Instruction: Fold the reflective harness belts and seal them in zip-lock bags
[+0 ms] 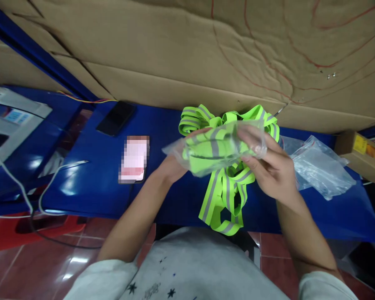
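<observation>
A folded neon-yellow reflective strap vest (213, 149) with grey stripes sits inside a clear plastic bag (176, 152), held above the blue table (93, 183). My left hand (171, 164) grips the bag from below at its left end, fingers mostly hidden behind it. My right hand (270, 166) pinches the bag's right end, thumb on top. More neon straps (225, 196) hang below the bag and over the table's front edge, and a heap of them (196, 116) lies behind.
A pile of clear plastic bags (321, 168) lies at the right. A black phone (115, 118) and a blurred card (133, 159) rest on the left. Brown cardboard (206, 50) covers the back. A cardboard box (361, 154) stands far right. White cables (21, 196) hang left.
</observation>
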The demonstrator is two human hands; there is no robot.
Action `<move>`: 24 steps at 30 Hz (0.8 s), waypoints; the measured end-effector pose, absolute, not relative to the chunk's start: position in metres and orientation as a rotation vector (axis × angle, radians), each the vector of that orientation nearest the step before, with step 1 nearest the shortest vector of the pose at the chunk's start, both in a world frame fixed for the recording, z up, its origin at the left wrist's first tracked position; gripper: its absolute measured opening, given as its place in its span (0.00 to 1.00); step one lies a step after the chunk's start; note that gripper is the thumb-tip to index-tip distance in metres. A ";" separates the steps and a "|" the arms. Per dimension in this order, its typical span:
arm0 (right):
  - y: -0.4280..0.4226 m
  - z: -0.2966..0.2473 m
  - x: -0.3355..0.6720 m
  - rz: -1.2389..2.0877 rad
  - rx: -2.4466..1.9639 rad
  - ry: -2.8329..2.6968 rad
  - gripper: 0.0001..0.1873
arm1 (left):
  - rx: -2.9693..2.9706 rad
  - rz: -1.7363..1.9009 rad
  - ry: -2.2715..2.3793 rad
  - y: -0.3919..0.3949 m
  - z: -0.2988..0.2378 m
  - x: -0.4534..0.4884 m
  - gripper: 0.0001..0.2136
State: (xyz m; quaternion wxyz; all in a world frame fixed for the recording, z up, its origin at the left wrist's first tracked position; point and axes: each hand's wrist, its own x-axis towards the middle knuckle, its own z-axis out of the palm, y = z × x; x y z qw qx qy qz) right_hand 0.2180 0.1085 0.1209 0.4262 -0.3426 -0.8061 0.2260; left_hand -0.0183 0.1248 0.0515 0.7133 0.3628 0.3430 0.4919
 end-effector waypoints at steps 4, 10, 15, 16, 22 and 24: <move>0.131 0.136 0.230 0.668 -0.714 -2.163 0.21 | 0.661 1.155 0.688 0.144 0.066 -0.033 0.21; 0.158 0.149 0.221 0.953 -0.655 -2.069 0.10 | 0.987 0.870 0.566 0.164 0.075 -0.030 0.39; 0.158 0.150 0.219 0.729 -0.668 -2.204 0.13 | 1.413 1.003 0.525 0.155 0.063 -0.010 0.33; 0.157 0.150 0.222 0.664 -0.699 -2.250 0.12 | 1.445 1.041 0.535 0.153 0.060 -0.008 0.30; 0.161 0.152 0.240 0.543 -0.921 -2.394 0.07 | 1.376 1.104 0.538 0.152 0.051 -0.005 0.21; 0.162 0.151 0.240 0.484 -0.912 -2.395 0.07 | 1.372 1.166 0.550 0.150 0.052 -0.003 0.20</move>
